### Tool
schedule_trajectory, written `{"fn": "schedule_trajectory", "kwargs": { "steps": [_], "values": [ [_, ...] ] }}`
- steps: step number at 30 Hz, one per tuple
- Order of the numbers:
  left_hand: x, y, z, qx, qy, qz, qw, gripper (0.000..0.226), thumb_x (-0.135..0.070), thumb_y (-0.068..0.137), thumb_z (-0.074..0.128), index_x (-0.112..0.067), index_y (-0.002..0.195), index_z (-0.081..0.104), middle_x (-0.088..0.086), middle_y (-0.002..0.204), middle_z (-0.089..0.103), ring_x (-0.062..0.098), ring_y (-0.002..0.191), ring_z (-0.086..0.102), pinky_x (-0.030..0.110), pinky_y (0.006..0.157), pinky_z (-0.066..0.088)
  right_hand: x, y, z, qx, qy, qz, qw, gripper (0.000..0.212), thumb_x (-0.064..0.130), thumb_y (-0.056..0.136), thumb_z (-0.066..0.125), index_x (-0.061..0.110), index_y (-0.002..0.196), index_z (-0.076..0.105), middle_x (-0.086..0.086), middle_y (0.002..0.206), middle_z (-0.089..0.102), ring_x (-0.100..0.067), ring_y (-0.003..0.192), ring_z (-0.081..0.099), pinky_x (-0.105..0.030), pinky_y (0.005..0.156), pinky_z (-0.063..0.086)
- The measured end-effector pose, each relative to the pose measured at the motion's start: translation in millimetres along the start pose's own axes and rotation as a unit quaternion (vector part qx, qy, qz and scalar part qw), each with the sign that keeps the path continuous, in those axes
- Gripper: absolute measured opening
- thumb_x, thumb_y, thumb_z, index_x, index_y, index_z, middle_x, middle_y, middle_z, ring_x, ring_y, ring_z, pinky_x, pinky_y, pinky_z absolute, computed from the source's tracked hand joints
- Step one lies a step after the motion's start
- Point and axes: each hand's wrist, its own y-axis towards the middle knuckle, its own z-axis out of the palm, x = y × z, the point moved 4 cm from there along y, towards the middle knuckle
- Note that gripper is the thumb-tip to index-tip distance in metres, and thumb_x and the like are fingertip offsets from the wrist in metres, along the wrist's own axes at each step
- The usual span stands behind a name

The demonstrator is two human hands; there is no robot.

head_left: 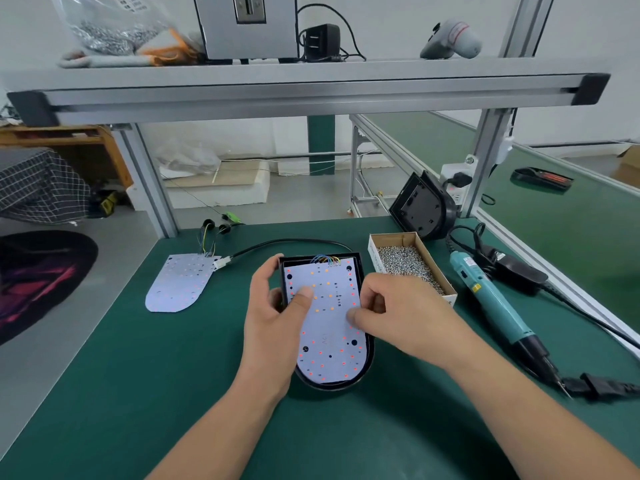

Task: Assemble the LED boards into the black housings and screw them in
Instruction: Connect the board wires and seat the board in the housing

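Observation:
A white LED board (329,327) with red and orange dots lies inside a black housing (370,355) at the middle of the green table. My left hand (273,327) grips the housing's left wall, its thumb pressing on the board. My right hand (398,313) has curled fingers, with the thumb tip on the board's right edge; whether it holds a screw I cannot tell. A second LED board (180,282) with wires lies loose to the left. Another black housing (420,206) leans at the back right.
A cardboard box of screws (412,268) stands right of the housing. A teal electric screwdriver (491,303) lies farther right with its black cable and adapter (516,271). An aluminium frame post (152,188) and shelf beam (311,95) stand behind. The table's left edge runs diagonally.

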Motion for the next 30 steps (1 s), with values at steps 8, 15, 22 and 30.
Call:
{"fn": "schedule_trajectory", "kwargs": {
  "steps": [8,15,22,30],
  "values": [
    [0.1,-4.6,6.3,0.053,0.006,0.019,0.998,0.051,-0.031,0.086,0.073,-0.051,0.131,0.059,-0.003,0.114,0.078,0.025,0.108,0.075,0.057,0.096,0.061,-11.9,9.2,4.2,-0.079,0.245,0.040,0.965,0.040,0.059,0.095,0.069,0.039,0.128,0.061,0.014,0.095,0.067,-0.004,0.081,0.061,-0.034,0.083,0.052],
    [4.0,-5.8,8.7,0.092,-0.019,-0.015,0.995,0.030,-0.032,0.089,0.073,-0.038,0.119,0.070,0.000,0.116,0.079,0.028,0.108,0.076,0.053,0.093,0.063,-10.1,14.2,6.0,-0.034,0.372,0.017,0.927,0.007,0.030,0.098,0.074,0.028,0.104,0.072,0.003,0.086,0.068,-0.010,0.077,0.061,-0.024,0.068,0.049],
    [3.0,-4.9,5.9,0.114,-0.095,-0.078,0.986,0.039,-0.024,0.088,0.075,-0.018,0.126,0.067,0.012,0.124,0.077,0.039,0.113,0.074,0.056,0.095,0.062,-11.9,16.0,11.0,-0.063,0.482,0.074,0.871,0.028,0.018,0.110,0.049,0.026,0.118,0.074,-0.003,0.114,0.078,-0.019,0.097,0.068,-0.026,0.076,0.055],
    [4.1,-15.4,12.8,0.167,-0.117,-0.118,0.972,0.045,-0.021,0.090,0.072,-0.006,0.132,0.065,0.022,0.131,0.072,0.047,0.119,0.069,0.065,0.102,0.055,-1.3,6.4,20.9,0.067,0.243,-0.013,0.968,0.038,0.005,0.094,0.062,0.040,0.093,0.075,0.023,0.095,0.077,0.011,0.086,0.063,-0.020,0.079,0.053]
  ]
}}
